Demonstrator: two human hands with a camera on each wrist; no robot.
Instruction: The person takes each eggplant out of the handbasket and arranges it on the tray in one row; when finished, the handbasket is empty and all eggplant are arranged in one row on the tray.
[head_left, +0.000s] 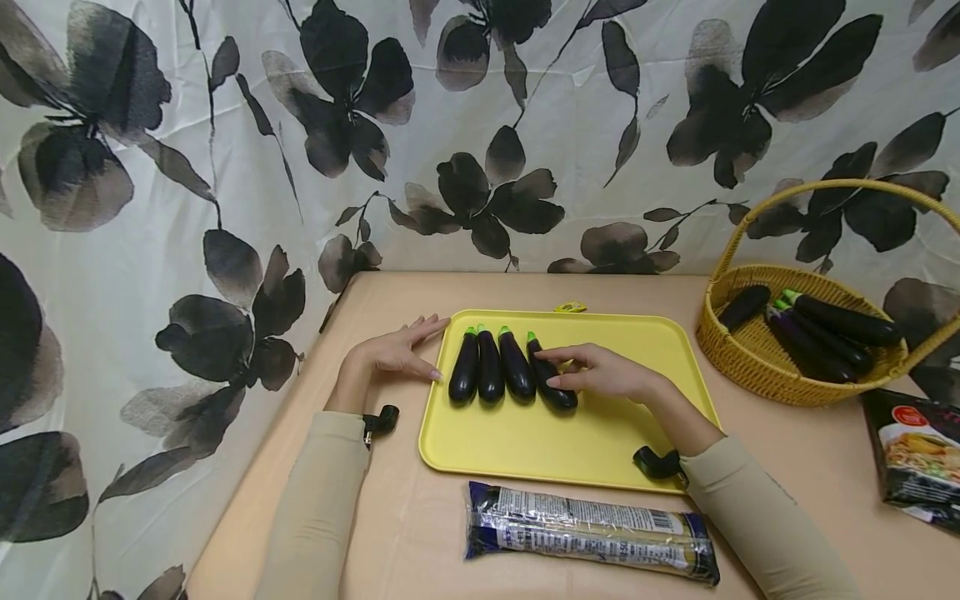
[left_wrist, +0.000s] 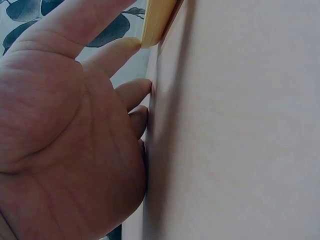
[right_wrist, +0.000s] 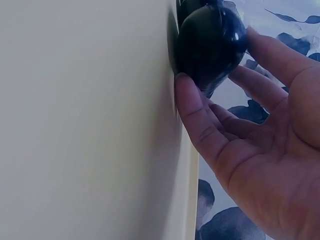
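Several dark purple eggplants (head_left: pixel 491 375) lie side by side on a yellow tray (head_left: pixel 600 450), their green stem ends pointing to the back. My right hand (head_left: pixel 600 372) pinches the rightmost eggplant (head_left: pixel 561 400), which leans a little away from the row. In the right wrist view, thumb and fingers touch opposite sides of this glossy eggplant (right_wrist: pixel 210 47). My left hand (head_left: pixel 393 352) is at the tray's left side, fingers extended and fingertips at the rim. The left wrist view shows its spread fingers (left_wrist: pixel 131 95) against the table, with the tray's edge (left_wrist: pixel 159 22) above.
A yellow woven basket (head_left: pixel 757 379) with more eggplants stands at the right. In front of the tray lies a clear packet of long pasta (head_left: pixel 592 533). A dark food package (head_left: pixel 922 458) is at the right edge. Behind the tray sits a small yellow item (head_left: pixel 570 307).
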